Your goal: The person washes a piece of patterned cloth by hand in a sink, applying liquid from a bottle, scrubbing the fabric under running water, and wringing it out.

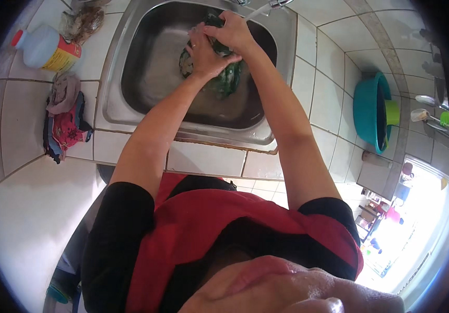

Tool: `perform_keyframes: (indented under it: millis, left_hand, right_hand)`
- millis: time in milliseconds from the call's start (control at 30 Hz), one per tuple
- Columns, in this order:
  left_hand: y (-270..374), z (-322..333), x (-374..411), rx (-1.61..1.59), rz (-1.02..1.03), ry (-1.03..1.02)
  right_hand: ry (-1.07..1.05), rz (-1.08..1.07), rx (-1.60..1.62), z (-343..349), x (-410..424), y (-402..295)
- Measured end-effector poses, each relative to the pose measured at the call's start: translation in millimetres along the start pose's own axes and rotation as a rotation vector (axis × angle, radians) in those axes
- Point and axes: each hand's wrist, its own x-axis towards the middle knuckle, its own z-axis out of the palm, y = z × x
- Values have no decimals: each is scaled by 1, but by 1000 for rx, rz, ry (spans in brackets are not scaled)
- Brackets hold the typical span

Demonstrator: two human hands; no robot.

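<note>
Both of my hands are on a wet dark green bundle inside the stainless steel sink. It looks like cloth with a paler pattern at its left side, though the picture does not fully settle that. My left hand lies over its middle, thumb stretched to the right and a ring on one finger. Just above and to the right, my right hand grips the upper part of the bundle. The fingertips are partly hidden. Cloudy water lies in the basin around the bundle's lower end.
From the faucet, water runs close beside my right hand. Left of the sink are a plastic jug with a red cap, a clear bag and folded cloths. On the right stands a teal basin containing a green container.
</note>
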Motion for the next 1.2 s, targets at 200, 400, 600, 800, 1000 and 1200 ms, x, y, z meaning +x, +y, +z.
perform_keyframes:
  millis: [200, 400, 600, 800, 1000, 1200]
  left_hand:
    - [3, -27, 30, -923, -235, -321]
    - [6, -34, 60, -1285, -362, -411]
    - [-39, -3, 17, -1792, -710, -511]
    - [-18, 1, -8, -1522, -835, -648]
    - [-3, -13, -7, -1620, -758, -900]
    - [-10, -13, -5, -1828, -791, -817]
  right_hand:
    - [-41, 65, 732, -49, -18, 23]
    - [-31, 453, 1224, -30, -31, 34]
    - [348, 529, 1232, 4, -14, 16]
    - [-308, 208, 305, 25, 18, 16]
    - [-276, 286, 1325, 22, -5, 101]
    - [-319, -55, 2200, 40, -26, 22]
